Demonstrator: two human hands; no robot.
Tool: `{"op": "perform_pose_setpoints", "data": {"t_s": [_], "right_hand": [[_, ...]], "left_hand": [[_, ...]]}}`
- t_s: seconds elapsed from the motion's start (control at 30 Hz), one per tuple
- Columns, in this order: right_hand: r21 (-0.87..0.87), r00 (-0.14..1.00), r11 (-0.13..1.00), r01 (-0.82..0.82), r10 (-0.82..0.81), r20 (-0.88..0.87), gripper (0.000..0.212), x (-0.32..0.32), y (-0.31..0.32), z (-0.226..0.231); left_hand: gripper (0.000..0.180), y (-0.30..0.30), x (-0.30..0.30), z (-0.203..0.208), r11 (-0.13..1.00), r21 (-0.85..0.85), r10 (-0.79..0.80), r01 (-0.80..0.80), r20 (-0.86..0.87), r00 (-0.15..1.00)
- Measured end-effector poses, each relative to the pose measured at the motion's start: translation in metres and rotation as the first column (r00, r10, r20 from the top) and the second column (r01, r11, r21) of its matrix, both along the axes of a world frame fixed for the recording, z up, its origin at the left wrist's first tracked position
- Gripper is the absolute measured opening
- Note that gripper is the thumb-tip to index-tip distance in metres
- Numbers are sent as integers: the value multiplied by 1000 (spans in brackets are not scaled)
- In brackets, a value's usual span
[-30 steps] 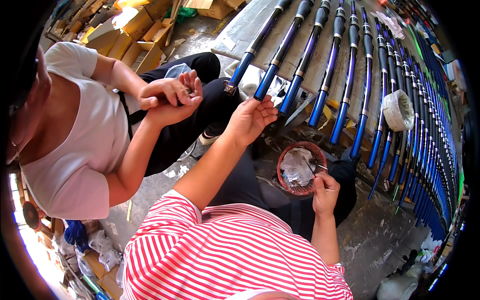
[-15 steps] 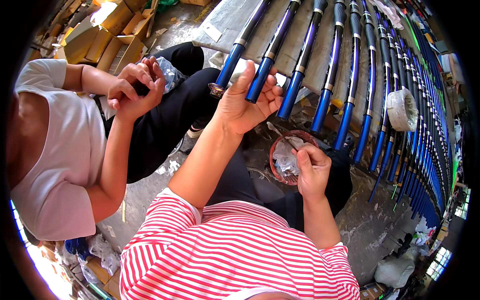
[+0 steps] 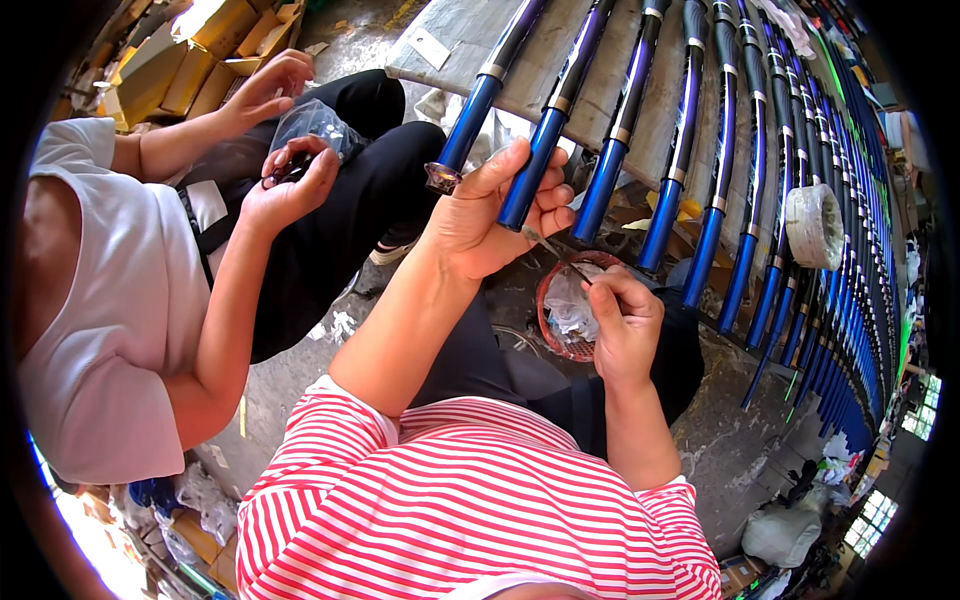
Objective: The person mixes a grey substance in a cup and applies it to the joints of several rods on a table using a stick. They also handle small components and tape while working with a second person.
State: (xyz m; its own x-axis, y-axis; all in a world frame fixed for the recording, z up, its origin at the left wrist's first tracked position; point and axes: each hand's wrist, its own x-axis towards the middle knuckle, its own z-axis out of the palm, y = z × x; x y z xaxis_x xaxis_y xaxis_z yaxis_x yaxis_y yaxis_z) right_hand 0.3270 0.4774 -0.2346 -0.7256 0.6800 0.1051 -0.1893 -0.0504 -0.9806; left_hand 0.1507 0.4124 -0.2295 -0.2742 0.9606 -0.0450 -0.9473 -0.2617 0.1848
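Observation:
My left hand is closed around the blue butt end of a fishing rod, thumb on one side and fingers curled on the other. In my right hand I pinch a thin stick-like tool. Its pale tip points up and left, close to the rod's open lower end; whether it touches cannot be made out. To the left, a neighbouring rod has a shiny ring-shaped cap at its end, beside my left thumb. More blue-ended rods lie in a row to the right.
The rods rest on a grey board, ends overhanging its edge. A tape roll sits on them. Below is a red basket holding white plastic. At left, a co-worker's hand holds small dark pieces by a clear bag. Cardboard boxes stand behind.
The tool in my right hand now points up-left, its tip closer to the rod end. My left hand keeps its hold. The co-worker's hands have moved apart, one reaching up and away.

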Motion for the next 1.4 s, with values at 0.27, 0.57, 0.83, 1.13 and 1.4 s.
{"op": "perform_pose_setpoints", "data": {"t_s": [0.27, 0.57, 0.83, 1.13, 1.4], "right_hand": [[-13, 999, 1000, -3, 3, 39, 6, -2, 0, 2], [-21, 1000, 1000, 12, -12, 24, 3, 2, 0, 1], [-14, 999, 1000, 14, -13, 38, 4, 3, 1, 1], [7, 999, 1000, 11, -11, 42, 5, 3, 2, -2], [90, 1000, 996, 16, -18, 22, 6, 4, 5, -9]], "left_hand": [[33, -1, 1, 2, 1000, -19, 9, -8, 36, 999], [39, -3, -1, 8, 1000, -28, -11, 11, 30, 999], [42, 0, 1, 0, 998, 58, -9, 7, 27, 1000], [42, 1, 2, 2, 993, 119, -19, 15, 36, 999], [43, 1, 1, 9, 996, 78, -38, 34, 57, 998]]}}
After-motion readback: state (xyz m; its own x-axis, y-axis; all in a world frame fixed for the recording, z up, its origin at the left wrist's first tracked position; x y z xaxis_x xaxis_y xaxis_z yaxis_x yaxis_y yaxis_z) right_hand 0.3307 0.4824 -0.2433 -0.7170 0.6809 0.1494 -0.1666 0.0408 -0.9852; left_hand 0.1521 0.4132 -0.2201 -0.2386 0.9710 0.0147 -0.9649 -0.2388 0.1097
